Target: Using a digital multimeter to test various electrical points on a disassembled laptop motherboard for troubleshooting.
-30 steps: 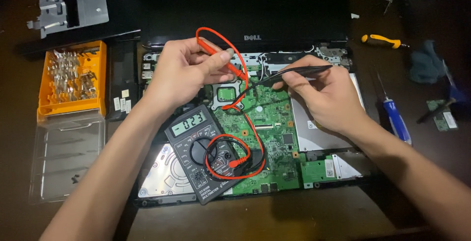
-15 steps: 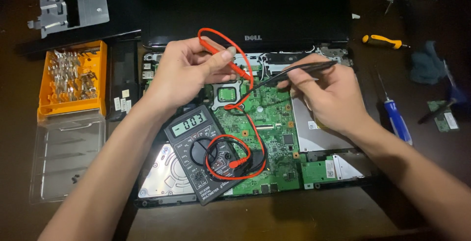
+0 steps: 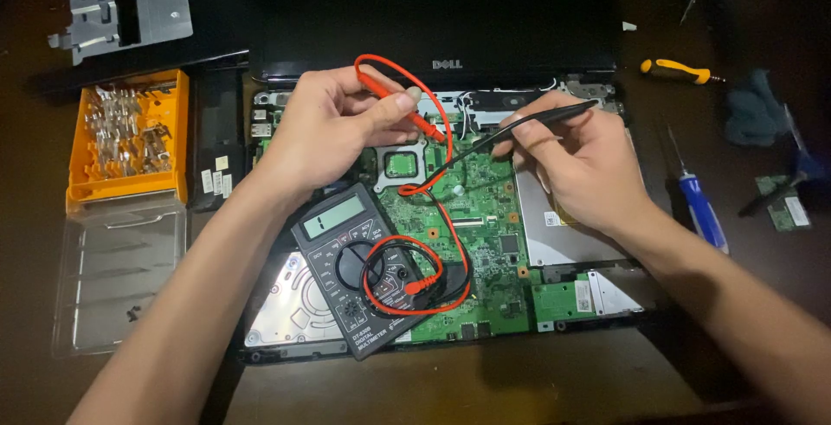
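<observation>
Left hand (image 3: 333, 131) fingers clamp red probe (image 3: 402, 100), right hand (image 3: 576, 161) fingers clamp black probe (image 3: 541, 120) over green motherboard (image 3: 476, 217), multimeter (image 3: 359, 260) nearby.

Hands (image 3: 346, 126) with probes (image 3: 407, 105) over motherboard (image 3: 485, 217)

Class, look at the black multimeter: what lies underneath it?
The multimeter rests across the silver hard drive and the edge of the green circuit board. Whatever lies directly beneath its body is covered and cannot be seen.

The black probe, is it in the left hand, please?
No, the right hand holds the black probe, while the left hand holds the red probe.
</observation>
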